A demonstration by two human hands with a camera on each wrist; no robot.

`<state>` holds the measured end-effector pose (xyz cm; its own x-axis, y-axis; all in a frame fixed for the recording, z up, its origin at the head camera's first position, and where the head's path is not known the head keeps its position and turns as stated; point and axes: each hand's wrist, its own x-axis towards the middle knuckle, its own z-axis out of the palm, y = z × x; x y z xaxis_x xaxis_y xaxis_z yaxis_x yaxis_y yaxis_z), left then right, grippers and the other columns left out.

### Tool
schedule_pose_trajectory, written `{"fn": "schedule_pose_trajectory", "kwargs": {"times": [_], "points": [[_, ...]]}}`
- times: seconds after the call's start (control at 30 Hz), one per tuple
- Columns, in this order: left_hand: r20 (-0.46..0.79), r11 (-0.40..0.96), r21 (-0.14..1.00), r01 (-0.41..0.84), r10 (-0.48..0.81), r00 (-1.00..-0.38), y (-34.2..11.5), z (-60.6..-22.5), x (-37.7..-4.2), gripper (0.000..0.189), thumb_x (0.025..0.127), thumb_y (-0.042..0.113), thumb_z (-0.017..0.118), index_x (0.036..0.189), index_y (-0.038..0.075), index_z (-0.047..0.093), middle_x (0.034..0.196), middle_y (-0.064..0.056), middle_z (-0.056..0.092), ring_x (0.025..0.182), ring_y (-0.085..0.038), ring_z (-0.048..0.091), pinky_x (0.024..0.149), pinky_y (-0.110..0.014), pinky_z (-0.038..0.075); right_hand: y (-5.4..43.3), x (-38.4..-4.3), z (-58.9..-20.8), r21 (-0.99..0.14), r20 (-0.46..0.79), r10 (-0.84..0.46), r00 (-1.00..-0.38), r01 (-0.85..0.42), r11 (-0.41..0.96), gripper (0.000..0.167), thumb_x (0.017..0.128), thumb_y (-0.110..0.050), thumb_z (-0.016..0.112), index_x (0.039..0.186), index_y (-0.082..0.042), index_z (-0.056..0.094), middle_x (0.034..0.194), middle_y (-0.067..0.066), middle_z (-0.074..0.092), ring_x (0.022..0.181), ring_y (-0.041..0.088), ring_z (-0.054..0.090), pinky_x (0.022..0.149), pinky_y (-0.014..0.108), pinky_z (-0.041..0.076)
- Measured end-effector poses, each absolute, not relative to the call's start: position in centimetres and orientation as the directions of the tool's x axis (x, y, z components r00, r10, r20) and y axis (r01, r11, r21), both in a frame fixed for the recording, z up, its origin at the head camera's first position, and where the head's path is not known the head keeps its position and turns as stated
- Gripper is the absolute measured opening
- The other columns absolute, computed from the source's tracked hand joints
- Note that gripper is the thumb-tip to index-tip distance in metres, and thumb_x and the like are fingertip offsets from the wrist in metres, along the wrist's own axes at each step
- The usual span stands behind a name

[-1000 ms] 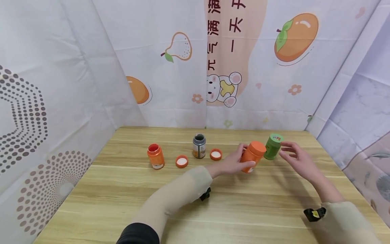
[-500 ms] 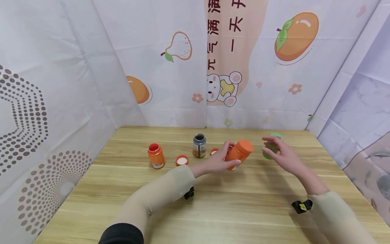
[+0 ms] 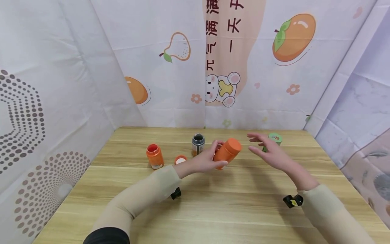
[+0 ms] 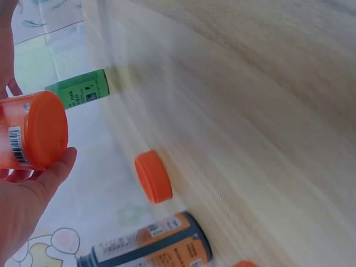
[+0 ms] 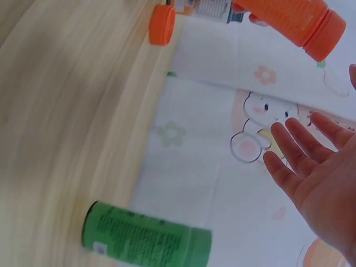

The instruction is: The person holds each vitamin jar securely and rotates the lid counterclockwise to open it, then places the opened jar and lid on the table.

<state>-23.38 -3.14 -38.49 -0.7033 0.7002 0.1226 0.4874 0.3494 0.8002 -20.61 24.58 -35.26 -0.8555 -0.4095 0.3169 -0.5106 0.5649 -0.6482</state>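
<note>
My left hand (image 3: pixel 206 160) grips an orange bottle (image 3: pixel 226 153) with its orange cap on. The bottle is tilted, its capped end leaning up to the right, and it is held clear of the table in the left wrist view. To its right my right hand (image 3: pixel 269 152) hovers with fingers spread, holding nothing. Behind that hand stands a capped green bottle (image 5: pixel 147 236), partly hidden in the head view. An uncapped grey bottle (image 3: pixel 198 144) is just behind my left hand. Farther left is an orange bottle without a cap (image 3: pixel 155 156).
One orange cap (image 3: pixel 180 159) lies inside-up between the two uncapped bottles, partly covered by my left hand. Another orange cap (image 4: pixel 153 176) lies near the grey bottle. A printed curtain (image 3: pixel 170 84) hangs behind the wooden table (image 3: pixel 219 210).
My left hand has carried the orange bottle leftward and tilted it further. My right hand has also moved left, away from the green bottle, passing in front of it.
</note>
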Motion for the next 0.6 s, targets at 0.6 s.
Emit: {"fn": "schedule_pose_trajectory", "kwargs": {"times": [0.6], "points": [[0.253, 0.301, 0.811, 0.502, 0.593, -0.765, -5.3, -37.2, -21.8, 0.061, 0.084, 0.025, 0.079, 0.136, 0.010, 0.051, 0.119, 0.001, 0.060, 0.100, -0.012, 0.059, 0.082, -0.030, 0.050, 21.7, -19.8, -34.4, -0.624, 0.377, -0.483, -0.791, -0.602, 0.498, 0.049, 0.097, -0.014, 0.061, 0.142, -0.008, 0.044, 0.135, 0.012, 0.052, 0.121, 0.030, 0.050, 0.097, 0.053, 0.038]]}}
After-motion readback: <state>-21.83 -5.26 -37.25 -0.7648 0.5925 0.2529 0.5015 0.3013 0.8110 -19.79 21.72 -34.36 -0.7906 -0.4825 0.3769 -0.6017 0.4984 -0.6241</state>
